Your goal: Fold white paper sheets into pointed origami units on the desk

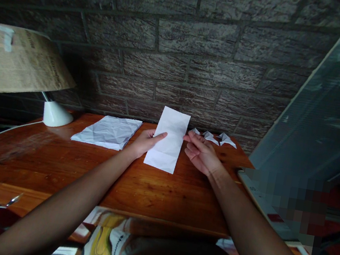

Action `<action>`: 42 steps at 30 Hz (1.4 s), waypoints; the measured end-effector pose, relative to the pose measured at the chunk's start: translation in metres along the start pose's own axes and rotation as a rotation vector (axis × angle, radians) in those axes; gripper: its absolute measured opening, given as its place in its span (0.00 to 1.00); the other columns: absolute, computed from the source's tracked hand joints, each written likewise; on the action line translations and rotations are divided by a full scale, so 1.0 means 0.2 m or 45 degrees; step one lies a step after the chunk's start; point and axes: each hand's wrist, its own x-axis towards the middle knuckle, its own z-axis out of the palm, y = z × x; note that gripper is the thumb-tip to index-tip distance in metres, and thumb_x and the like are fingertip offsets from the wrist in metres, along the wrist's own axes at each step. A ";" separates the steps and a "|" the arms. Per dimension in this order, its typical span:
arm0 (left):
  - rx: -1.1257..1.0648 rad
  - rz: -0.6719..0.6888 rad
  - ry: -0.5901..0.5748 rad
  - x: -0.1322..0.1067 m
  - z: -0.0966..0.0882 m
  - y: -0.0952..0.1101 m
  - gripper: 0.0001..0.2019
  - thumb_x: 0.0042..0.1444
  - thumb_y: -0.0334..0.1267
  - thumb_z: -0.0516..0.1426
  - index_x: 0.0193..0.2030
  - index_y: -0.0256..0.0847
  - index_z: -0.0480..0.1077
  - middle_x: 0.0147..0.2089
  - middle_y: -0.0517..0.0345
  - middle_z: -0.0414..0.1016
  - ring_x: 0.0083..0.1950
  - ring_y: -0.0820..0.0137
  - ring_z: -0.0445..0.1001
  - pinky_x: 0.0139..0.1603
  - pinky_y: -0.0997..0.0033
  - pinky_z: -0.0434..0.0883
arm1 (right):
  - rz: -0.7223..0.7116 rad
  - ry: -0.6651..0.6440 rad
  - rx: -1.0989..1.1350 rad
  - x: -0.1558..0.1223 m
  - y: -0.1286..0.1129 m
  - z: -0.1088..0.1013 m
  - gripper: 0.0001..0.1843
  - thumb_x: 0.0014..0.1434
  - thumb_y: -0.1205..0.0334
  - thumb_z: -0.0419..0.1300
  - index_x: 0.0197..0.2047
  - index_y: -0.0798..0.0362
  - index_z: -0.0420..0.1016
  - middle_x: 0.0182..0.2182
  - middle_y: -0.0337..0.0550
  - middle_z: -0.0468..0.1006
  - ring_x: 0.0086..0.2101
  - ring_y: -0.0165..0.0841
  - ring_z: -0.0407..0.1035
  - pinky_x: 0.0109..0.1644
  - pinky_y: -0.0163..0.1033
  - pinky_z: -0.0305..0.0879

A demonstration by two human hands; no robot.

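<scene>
The left hand [146, 141] grips one white sheet [168, 140]; the right hand [201, 152] lies open, touching its edge. Three small folded papers [212, 137] and one crumpled sheet [107, 131] rest on the worktop [146, 189].

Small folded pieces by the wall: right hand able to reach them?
Probably yes: right hand is open, just short of the small folded pieces, nothing between; left hand holds the sheet.
</scene>
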 end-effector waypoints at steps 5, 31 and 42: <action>-0.002 -0.002 0.003 0.00 0.00 0.00 0.30 0.41 0.58 0.68 0.43 0.36 0.79 0.40 0.49 0.82 0.37 0.63 0.78 0.40 0.65 0.73 | 0.053 0.072 -0.008 0.01 -0.02 0.00 0.13 0.53 0.56 0.69 0.29 0.53 0.70 0.29 0.37 0.82 0.16 0.19 0.44 0.17 0.29 0.45; -0.036 -0.058 0.062 0.02 0.00 0.00 0.26 0.44 0.62 0.65 0.35 0.38 0.78 0.30 0.54 0.80 0.28 0.68 0.75 0.30 0.70 0.70 | 0.105 -0.033 0.112 0.01 -0.01 -0.02 0.10 0.52 0.61 0.69 0.38 0.54 0.76 0.18 0.26 0.56 0.17 0.20 0.44 0.19 0.26 0.46; -0.033 -0.043 0.068 0.02 0.00 0.01 0.28 0.41 0.63 0.66 0.34 0.38 0.77 0.31 0.53 0.81 0.29 0.67 0.76 0.31 0.69 0.72 | 0.215 -0.080 0.282 0.00 -0.05 0.00 0.16 0.62 0.59 0.60 0.26 0.52 0.60 0.18 0.28 0.55 0.17 0.22 0.43 0.20 0.27 0.47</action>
